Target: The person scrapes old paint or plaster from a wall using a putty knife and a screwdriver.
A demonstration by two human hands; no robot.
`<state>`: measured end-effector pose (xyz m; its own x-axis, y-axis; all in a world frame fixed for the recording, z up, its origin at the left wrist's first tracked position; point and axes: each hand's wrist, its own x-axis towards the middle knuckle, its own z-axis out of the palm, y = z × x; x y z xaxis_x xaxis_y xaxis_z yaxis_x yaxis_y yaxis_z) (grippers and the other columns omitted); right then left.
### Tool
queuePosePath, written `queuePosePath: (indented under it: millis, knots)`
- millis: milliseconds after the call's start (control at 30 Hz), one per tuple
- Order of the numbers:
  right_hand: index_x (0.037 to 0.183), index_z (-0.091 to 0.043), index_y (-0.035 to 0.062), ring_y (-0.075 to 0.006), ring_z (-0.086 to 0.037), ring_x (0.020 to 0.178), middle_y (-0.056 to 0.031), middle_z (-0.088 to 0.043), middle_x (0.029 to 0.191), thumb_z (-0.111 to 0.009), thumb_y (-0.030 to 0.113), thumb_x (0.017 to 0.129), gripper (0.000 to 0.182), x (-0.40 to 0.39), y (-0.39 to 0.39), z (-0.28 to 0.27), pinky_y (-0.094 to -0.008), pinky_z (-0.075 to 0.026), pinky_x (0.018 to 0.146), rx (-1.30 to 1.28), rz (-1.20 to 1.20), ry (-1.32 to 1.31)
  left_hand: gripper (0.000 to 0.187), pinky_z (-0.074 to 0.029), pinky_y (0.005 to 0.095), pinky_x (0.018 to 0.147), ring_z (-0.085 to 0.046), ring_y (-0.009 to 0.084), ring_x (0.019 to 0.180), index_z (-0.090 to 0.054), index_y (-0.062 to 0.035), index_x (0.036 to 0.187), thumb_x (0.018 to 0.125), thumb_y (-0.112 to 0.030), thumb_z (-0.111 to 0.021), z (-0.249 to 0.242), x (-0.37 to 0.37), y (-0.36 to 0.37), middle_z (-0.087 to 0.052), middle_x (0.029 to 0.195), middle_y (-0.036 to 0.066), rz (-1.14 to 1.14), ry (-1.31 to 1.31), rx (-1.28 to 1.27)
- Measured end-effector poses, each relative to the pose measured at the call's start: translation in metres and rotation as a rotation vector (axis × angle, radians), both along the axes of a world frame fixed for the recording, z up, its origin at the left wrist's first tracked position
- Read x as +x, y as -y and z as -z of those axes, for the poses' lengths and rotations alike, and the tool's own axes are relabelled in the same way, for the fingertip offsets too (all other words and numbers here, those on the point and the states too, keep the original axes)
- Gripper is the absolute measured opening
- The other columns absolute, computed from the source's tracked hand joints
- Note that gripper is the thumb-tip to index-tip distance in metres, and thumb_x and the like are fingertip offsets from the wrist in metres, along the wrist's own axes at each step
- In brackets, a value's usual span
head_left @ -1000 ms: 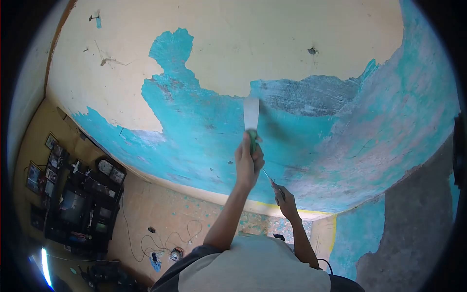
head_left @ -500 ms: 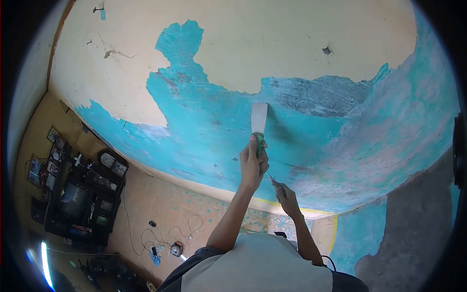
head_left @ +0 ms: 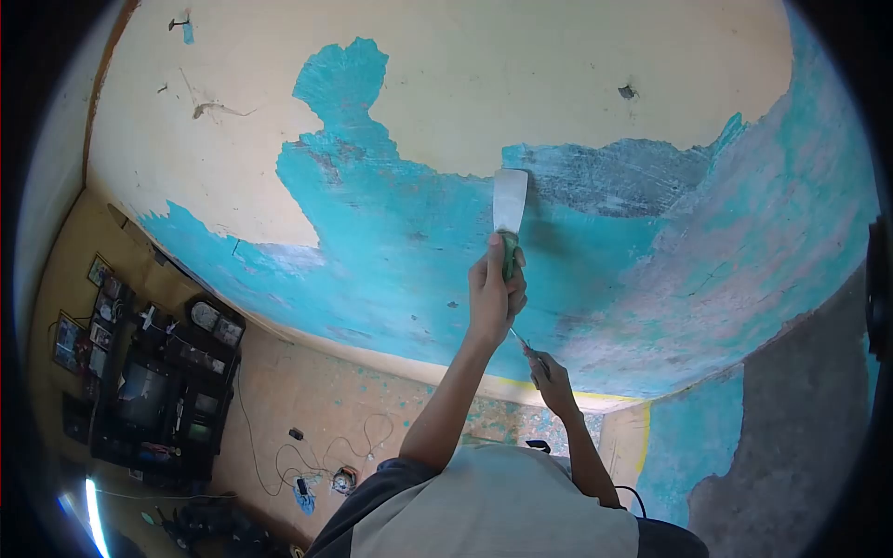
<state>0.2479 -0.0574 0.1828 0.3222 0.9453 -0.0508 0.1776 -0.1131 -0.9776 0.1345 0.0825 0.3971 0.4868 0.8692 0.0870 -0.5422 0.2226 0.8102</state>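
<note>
My left hand (head_left: 493, 296) is closed around the green handle of a paint scraper (head_left: 510, 200). Its broad metal blade points up the wall, its tip right at the lower edge of the cream paint (head_left: 484, 84). Below that edge lies a stretch of exposed turquoise paint (head_left: 409, 251), with a scraped grey patch (head_left: 614, 177) just right of the blade. Lower down, my right hand (head_left: 555, 386) grips a slim tool with a thin metal shaft (head_left: 518, 337); its far end is partly hidden behind my left hand.
Paint flakes litter the floor (head_left: 270, 400) along the wall's foot. Cables and a small round device (head_left: 344, 480) lie on the floor at left. A dark cabinet (head_left: 163, 381) with a screen stands farther left. A nail (head_left: 179, 22) sticks out of the wall at upper left.
My left hand has moved up and slightly right, bringing the scraper's blade to the cream paint's edge. My right hand stays low with its tool, nearly unmoved.
</note>
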Motion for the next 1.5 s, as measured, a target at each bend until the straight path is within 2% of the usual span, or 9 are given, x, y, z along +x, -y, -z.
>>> queuePosePath:
  millis: [167, 333, 567, 667, 767, 833, 1033, 1300, 1500]
  knots:
    - [0.133, -0.065, 0.0040, -0.0082, -0.042, 0.061, 0.0001, -0.047, 0.067, -0.054, 0.031, 0.109, 0.038, -0.001, 0.001, 0.006, -0.0292, -0.036, 0.057, 0.017, 0.033, -0.018, 0.054, -0.015, 0.0242, 0.038, -0.023, 0.0027, 0.040, -0.056, -0.0077, 0.088, 0.109, -0.056, -0.044, 0.022, -0.005, 0.004, -0.031, 0.055, -0.008, -0.016, -0.040, -0.004]
    - [0.133, -0.064, 0.0036, -0.0082, -0.042, 0.061, 0.0003, -0.045, 0.066, -0.055, 0.031, 0.108, 0.038, -0.004, 0.002, 0.007, -0.0297, -0.036, 0.057, -0.008, 0.036, -0.011, 0.056, -0.016, 0.0244, 0.038, -0.023, 0.0028, 0.040, -0.056, -0.0062, 0.089, 0.108, -0.057, -0.044, -0.012, -0.008, -0.001, -0.030, 0.055, -0.008, 0.022, -0.034, 0.024]
    - [0.132, -0.065, 0.0041, -0.0084, -0.042, 0.062, -0.0004, -0.047, 0.066, -0.055, 0.030, 0.108, 0.037, -0.004, 0.005, 0.010, -0.0299, -0.037, 0.058, -0.028, 0.075, 0.006, 0.052, -0.015, 0.0242, 0.038, -0.022, 0.0028, 0.041, -0.057, -0.0097, 0.090, 0.108, -0.058, -0.046, 0.015, -0.005, 0.002, -0.031, 0.056, -0.009, 0.019, -0.049, -0.049]
    - [0.131, -0.064, 0.0019, -0.0054, -0.037, 0.061, 0.0049, -0.042, 0.069, -0.054, 0.026, 0.110, 0.034, -0.011, 0.008, 0.007, -0.0262, -0.032, 0.055, 0.014, 0.078, -0.013, 0.054, -0.016, 0.0248, 0.038, -0.024, 0.0027, 0.040, -0.056, -0.0066, 0.089, 0.109, -0.055, -0.044, -0.018, -0.010, 0.000, -0.031, 0.056, -0.008, 0.019, -0.052, -0.012]
    - [0.131, -0.064, 0.0019, -0.0054, -0.037, 0.061, 0.0053, -0.040, 0.069, -0.054, 0.026, 0.110, 0.034, -0.007, 0.007, 0.002, -0.0263, -0.032, 0.055, -0.018, 0.075, 0.021, 0.053, -0.016, 0.0241, 0.038, -0.023, 0.0023, 0.041, -0.057, -0.0102, 0.088, 0.108, -0.058, -0.046, -0.011, -0.009, -0.005, -0.030, 0.055, -0.009, 0.062, -0.019, 0.050]
    - [0.130, -0.065, 0.0036, -0.0087, -0.044, 0.062, 0.0000, -0.048, 0.067, -0.054, 0.031, 0.109, 0.037, -0.006, 0.007, 0.009, -0.0299, -0.037, 0.057, 0.015, 0.084, 0.001, 0.053, -0.014, 0.0241, 0.038, -0.023, 0.0021, 0.041, -0.056, -0.0104, 0.087, 0.108, -0.058, -0.046, 0.000, -0.010, -0.006, -0.029, 0.055, -0.010, 0.041, -0.025, 0.060]
    - [0.130, -0.065, 0.0033, -0.0089, -0.044, 0.061, -0.0006, -0.048, 0.065, -0.054, 0.032, 0.108, 0.038, -0.008, 0.005, 0.005, -0.0304, -0.036, 0.056, -0.003, 0.091, 0.032, 0.053, -0.013, 0.0242, 0.038, -0.021, 0.0024, 0.041, -0.057, -0.0104, 0.088, 0.107, -0.058, -0.047, -0.024, -0.014, -0.001, -0.030, 0.055, -0.010, 0.050, -0.046, 0.000]
    - [0.129, -0.066, 0.0027, -0.0090, -0.042, 0.059, -0.0001, -0.045, 0.064, -0.056, 0.032, 0.108, 0.038, -0.002, 0.001, 0.011, -0.0306, -0.035, 0.056, 0.019, 0.116, 0.014, 0.053, -0.014, 0.0247, 0.037, -0.020, 0.0032, 0.041, -0.057, -0.0103, 0.088, 0.108, -0.058, -0.045, -0.003, -0.011, 0.000, -0.029, 0.054, -0.009, 0.038, -0.034, -0.008]
    - [0.128, -0.065, 0.0013, -0.0045, -0.039, 0.060, 0.0047, -0.043, 0.069, -0.055, 0.027, 0.109, 0.033, -0.004, -0.004, 0.003, -0.0253, -0.034, 0.055, 0.037, 0.097, 0.034, 0.055, -0.015, 0.0246, 0.037, -0.021, 0.0038, 0.040, -0.056, -0.0091, 0.087, 0.108, -0.058, -0.045, -0.018, -0.009, -0.003, -0.030, 0.054, -0.008, 0.081, 0.009, 0.022]
